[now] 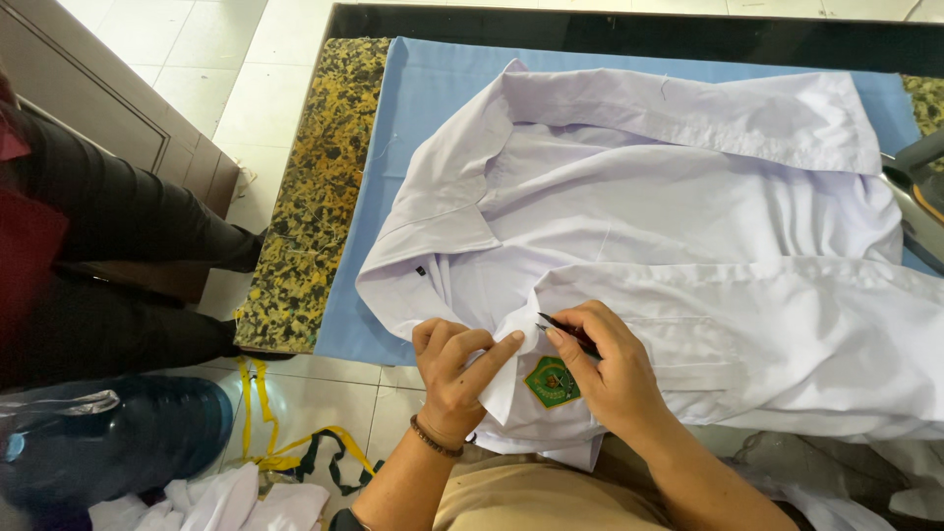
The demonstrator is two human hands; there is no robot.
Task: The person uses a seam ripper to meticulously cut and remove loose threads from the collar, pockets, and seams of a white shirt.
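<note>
Two hands meet at the lower centre of the frame, over the front edge of a white cotton shirt [688,216] that is spread across a blue cloth-covered worktop [413,118]. The left hand [454,369] is clenched on a folded flap of the shirt's fabric, which is pinched between thumb and extended forefinger and held up just left of a green shield-shaped sewn badge [552,382]. The right hand [612,369] is closed in a fingertip grip on a small dark, slender pointed tool [560,329]; what kind of tool it is cannot be told. The tool's long axis runs from lower right to upper left, its tip aimed at the pinched fabric and almost touching it, just above the badge. The flap lies to the left of the right hand's grip, between the two hands. A speckled yellow-and-black stone slab [315,187] borders the blue cover on the left.
</note>
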